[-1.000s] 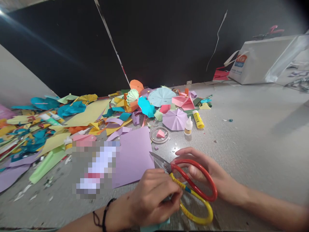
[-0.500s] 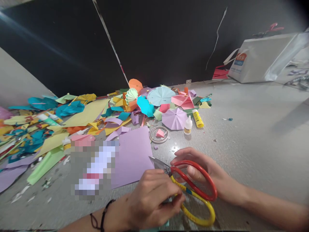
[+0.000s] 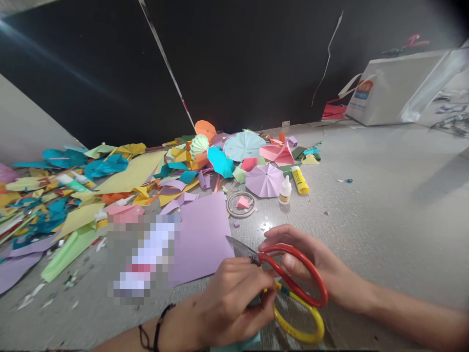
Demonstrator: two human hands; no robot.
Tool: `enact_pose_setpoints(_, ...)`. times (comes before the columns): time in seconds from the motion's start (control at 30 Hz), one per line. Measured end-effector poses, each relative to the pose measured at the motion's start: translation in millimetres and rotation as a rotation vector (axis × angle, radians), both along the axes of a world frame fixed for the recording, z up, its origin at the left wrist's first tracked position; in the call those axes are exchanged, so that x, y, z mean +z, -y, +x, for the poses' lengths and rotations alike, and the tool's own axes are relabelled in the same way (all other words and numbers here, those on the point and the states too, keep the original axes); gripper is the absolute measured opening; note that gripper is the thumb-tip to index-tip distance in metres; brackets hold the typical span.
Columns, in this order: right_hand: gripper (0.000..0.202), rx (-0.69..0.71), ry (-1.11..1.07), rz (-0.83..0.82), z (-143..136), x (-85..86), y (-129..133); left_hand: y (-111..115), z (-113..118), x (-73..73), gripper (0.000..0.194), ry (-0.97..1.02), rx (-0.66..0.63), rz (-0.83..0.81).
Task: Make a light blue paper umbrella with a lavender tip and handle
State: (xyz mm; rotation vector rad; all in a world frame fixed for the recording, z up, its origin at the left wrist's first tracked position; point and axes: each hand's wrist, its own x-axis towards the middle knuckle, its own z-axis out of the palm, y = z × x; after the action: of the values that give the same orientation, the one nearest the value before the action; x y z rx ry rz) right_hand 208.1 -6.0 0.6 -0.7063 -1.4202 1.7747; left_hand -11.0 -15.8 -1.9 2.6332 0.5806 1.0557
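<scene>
A pair of scissors (image 3: 300, 286) with one red and one yellow handle lies across both hands, its blades pointing up and left. My left hand (image 3: 234, 300) is closed, its fingertips pinched at the yellow handle close to the pivot. Behind the red loop is my right hand (image 3: 308, 256), its fingers curved around the scissors and its thumb showing through the loop. A purple paper sheet (image 3: 203, 234) lies flat past my left hand, near the blade tip. A bit of teal paper (image 3: 236, 344) shows under my left hand, mostly hidden.
Coloured paper scraps (image 3: 142, 173) cover the left and back. Near the middle are a pleated purple paper disc (image 3: 266, 180), a ring (image 3: 241, 205), a small white bottle (image 3: 285, 190) and a yellow glue stick (image 3: 300, 181). A white bag (image 3: 392, 90) stands at the back right.
The scissors' handles have shifted slightly left and turned a little. My left fingertips have moved slightly along the yellow handle; my right hand has hardly moved.
</scene>
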Motion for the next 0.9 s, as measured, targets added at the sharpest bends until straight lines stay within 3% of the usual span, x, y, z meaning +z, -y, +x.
enact_pose_setpoints(0.6, 0.046, -0.013, 0.005, -0.005, 0.3, -1.2, 1.4, -0.5, -1.2, 0.6, 0.014, 0.025, -0.032, -0.01)
enact_pose_setpoints(0.9, 0.043, -0.005, -0.019, -0.017, 0.4, 0.5, 0.8, 1.8, 0.1, -0.5, 0.013, 0.077, 0.026, -0.034)
